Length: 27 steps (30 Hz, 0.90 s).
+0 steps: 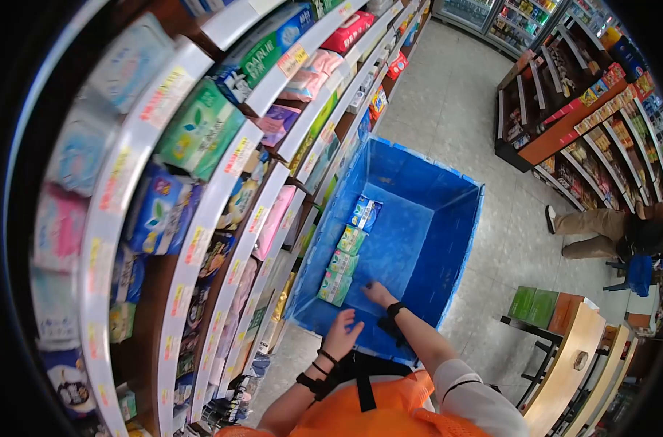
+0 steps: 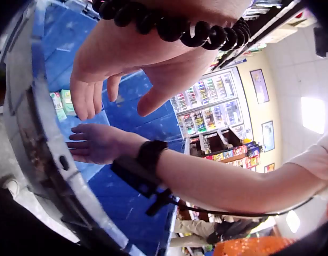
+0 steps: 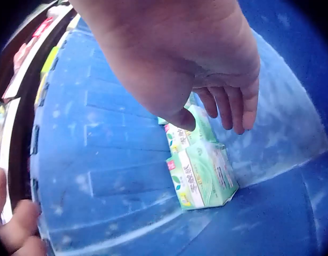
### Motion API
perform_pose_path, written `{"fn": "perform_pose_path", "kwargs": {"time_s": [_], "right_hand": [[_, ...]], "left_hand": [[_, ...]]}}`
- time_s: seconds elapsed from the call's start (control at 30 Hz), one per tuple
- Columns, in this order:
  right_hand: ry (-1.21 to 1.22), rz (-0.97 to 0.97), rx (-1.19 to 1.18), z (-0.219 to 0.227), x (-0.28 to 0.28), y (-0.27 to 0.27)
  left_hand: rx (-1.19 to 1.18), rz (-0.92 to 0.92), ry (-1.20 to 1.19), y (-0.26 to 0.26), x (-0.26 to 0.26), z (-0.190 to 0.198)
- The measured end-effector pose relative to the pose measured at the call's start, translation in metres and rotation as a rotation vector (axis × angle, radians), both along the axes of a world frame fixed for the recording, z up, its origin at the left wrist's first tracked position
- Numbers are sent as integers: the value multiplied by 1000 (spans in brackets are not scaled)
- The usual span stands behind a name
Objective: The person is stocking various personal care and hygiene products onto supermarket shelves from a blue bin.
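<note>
Inside a large blue bin [image 1: 448, 240], a row of soft packs lies along the shelf-side wall. At the far end is a blue pack [image 1: 366, 214]; nearer come green packs, the closest a green-and-white pack [image 1: 334, 288] with printed leaves. My right hand [image 1: 379, 295] hangs inside the bin beside that nearest pack, fingers loosely bent and nothing in them. In the right wrist view it hovers over the green packs [image 3: 204, 176]. My left hand [image 1: 342, 333], empty with fingers relaxed, is over the bin's near edge. Black beads [image 2: 180, 29] circle the left wrist.
Curved shelves [image 1: 193, 240] with packs and price labels rise close on the left. Grey tiled floor [image 1: 448, 95] runs beyond the bin and to its right. A person [image 1: 601, 233] is at the far right. A wooden counter [image 1: 565, 371] stands at lower right.
</note>
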State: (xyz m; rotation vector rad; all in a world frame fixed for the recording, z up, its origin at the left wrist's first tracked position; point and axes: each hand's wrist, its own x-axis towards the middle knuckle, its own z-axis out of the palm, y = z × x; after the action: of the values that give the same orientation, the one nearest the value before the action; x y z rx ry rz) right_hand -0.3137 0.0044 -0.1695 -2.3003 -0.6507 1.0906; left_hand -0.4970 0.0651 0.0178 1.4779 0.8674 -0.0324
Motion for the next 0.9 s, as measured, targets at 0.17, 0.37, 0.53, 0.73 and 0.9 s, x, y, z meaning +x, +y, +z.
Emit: {"fn": "perform_pose_path", "kwargs": {"time_s": [0.17, 0.37, 0.53, 0.73, 0.9], "right_hand": [[96, -371, 65, -99, 52, 16], [51, -505, 96, -67, 126, 80], [82, -524, 48, -91, 149, 105], [20, -480, 17, -119, 160, 111], [-95, -369, 137, -86, 156, 107]], "left_hand": [[97, 43, -141, 3, 44, 43], [241, 128, -63, 26, 43, 58], [160, 250, 43, 32, 19, 42], [123, 314, 63, 27, 11, 37], [149, 256, 32, 20, 20, 37]]}}
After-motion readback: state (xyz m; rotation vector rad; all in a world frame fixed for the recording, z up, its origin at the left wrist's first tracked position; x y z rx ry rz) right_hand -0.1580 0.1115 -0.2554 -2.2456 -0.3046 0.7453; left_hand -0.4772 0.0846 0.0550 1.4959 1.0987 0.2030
